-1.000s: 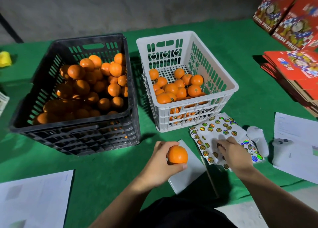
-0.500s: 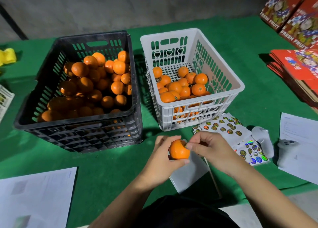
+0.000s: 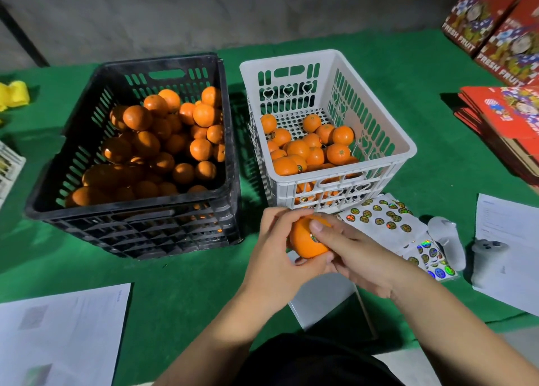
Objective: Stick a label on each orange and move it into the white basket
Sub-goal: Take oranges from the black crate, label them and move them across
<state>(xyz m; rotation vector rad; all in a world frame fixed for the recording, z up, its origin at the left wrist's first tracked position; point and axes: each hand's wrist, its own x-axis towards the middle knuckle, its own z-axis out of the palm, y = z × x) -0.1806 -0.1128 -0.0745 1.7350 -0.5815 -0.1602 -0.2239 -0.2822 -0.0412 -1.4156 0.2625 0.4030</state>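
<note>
Near edge of the tabletop [image 3: 180, 295], green cloth: both hands meet on one orange [image 3: 303, 241], held above the cloth just in front of the white basket [image 3: 405, 155]. Left hand [image 3: 277, 257] cups the fruit from the left and beneath, fingers curled round it. Right hand [image 3: 358, 257] grips it from the right, thumb lying across the top; a small shiny label [image 3: 314, 237] sits on the orange just below that thumb. The far side of the orange is hidden by the fingers.

Below the hands a white card [image 3: 320, 301] lies at the near edge, partly covered by the right wrist. Near-left corner: a printed sheet [image 3: 61, 336], cut off by the frame. Open green cloth lies between that sheet and the black crate [image 3: 137, 228].

Right of the hands: sticker sheets [image 3: 385, 219], overlapping, touching the basket's near wall; their near part is hidden behind the right hand. Beside them two white controllers [image 3: 449, 239], the right one resting on a paper [image 3: 513, 239] at the right edge.

Mid-table: black crate on the left, heaped with oranges, its near half in shadow so the count is unclear. White basket just beside it, a narrow gap between; its oranges fill the near part, the perforated floor bare at the back. Some carry labels.

Far right: red fruit cartons [image 3: 504, 123], flattened in a stack, with others standing behind, all cut off. Left edge: a yellow object [image 3: 14, 95], unidentifiable.
</note>
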